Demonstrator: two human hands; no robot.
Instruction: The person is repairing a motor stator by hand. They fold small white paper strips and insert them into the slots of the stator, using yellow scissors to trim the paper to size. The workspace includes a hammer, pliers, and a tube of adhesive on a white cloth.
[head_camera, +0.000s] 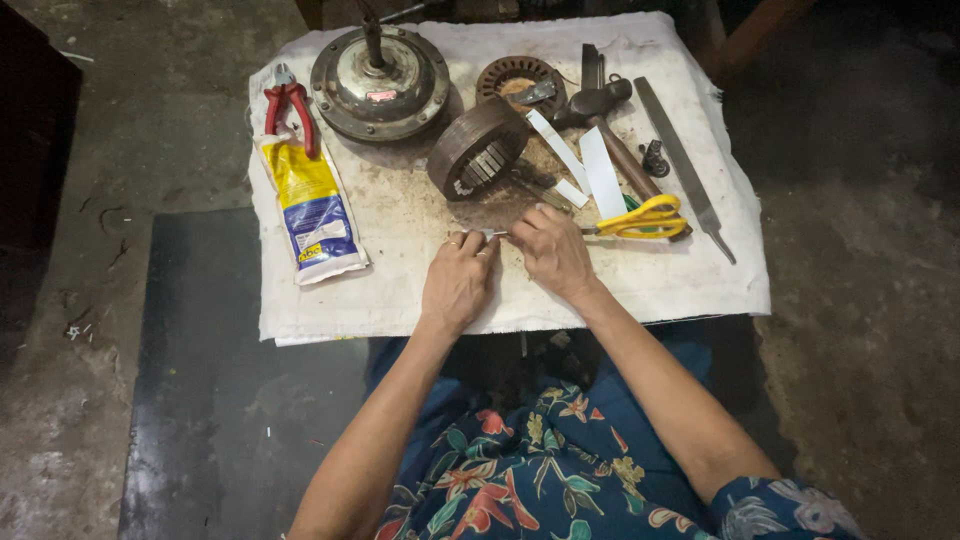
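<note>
Nearest us, our floral-print lap and both forearms reach far-ward onto the cloth-covered desk (700, 290). Left hand (457, 280) and right hand (553, 252) sit side by side, nearly touching, fingers curled closed. Between them we pinch a small thin strip (497, 233), pale; its kind is too small to tell. Its long axis runs left–right, each hand holding one end, so neither hand is nearer.

Just right of the right hand: yellow-handled scissors (648, 218), handles to the right. Left, well apart: a blue-and-yellow tube (312, 208) lying near–far.

Directly far of the hands stands the ring-shaped laminated stator core (478, 148), tilted on edge, with white paper strips (601, 172) beside it. Farther: round metal motor housing (379, 82), red pliers (289, 108), hammer (606, 112), flat file (684, 158).
</note>
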